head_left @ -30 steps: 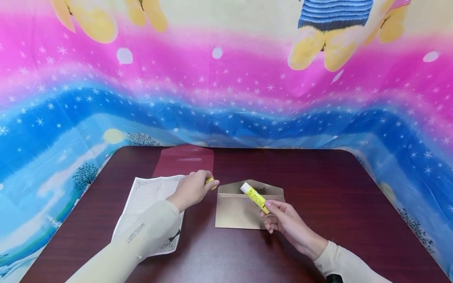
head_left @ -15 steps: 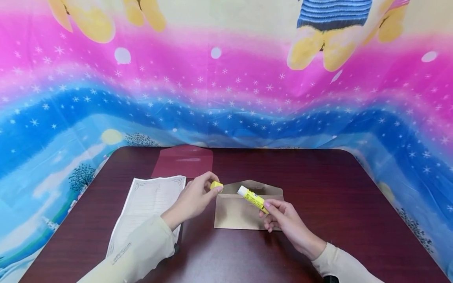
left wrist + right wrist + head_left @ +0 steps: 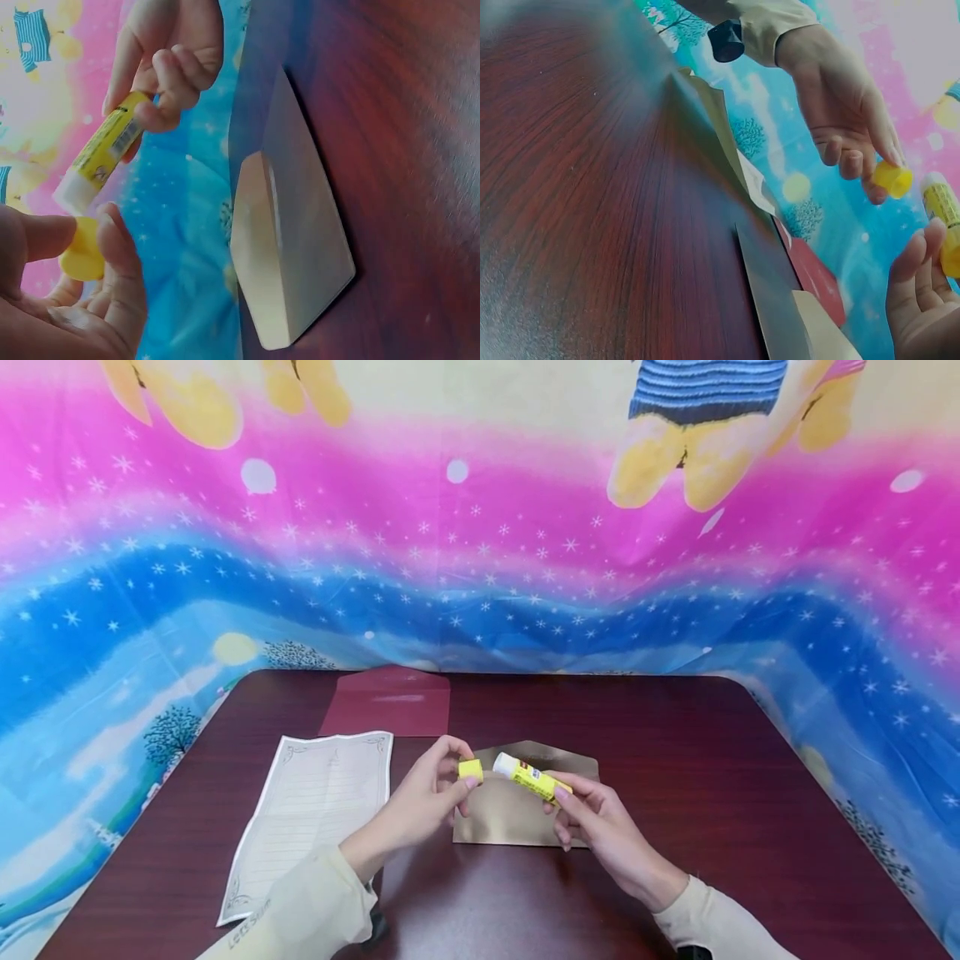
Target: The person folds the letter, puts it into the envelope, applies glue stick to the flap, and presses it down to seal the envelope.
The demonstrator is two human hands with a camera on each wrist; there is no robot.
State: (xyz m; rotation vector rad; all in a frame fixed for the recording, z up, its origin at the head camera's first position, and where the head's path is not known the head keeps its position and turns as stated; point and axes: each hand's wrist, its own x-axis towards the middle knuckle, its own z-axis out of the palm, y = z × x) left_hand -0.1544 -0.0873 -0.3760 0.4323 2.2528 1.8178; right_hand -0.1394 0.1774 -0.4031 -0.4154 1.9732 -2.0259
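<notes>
My left hand [image 3: 423, 797] pinches a yellow glue stick cap [image 3: 470, 770] between thumb and fingers. Its open end faces the white tip of a yellow glue stick [image 3: 534, 778], which my right hand [image 3: 603, 822] holds by the lower barrel, tilted up to the left. A small gap separates cap and tip in the head view. In the left wrist view the cap [image 3: 82, 251] sits just below the white end of the glue stick [image 3: 105, 154]. Beneath both hands a gold envelope [image 3: 498, 818] lies on the table with its flap unfolded away from me.
Left of the envelope lies a sheet of lined paper [image 3: 315, 810] with an ornate border, partly under my left forearm. A red envelope [image 3: 390, 706] lies behind it near the far table edge. A printed cloth [image 3: 480, 568] hangs around the dark wooden table [image 3: 637, 718].
My left hand has come right and slightly down, carrying the cap toward the glue stick. The glue stick has tipped flatter and shifted a little left, and more of the lined paper shows.
</notes>
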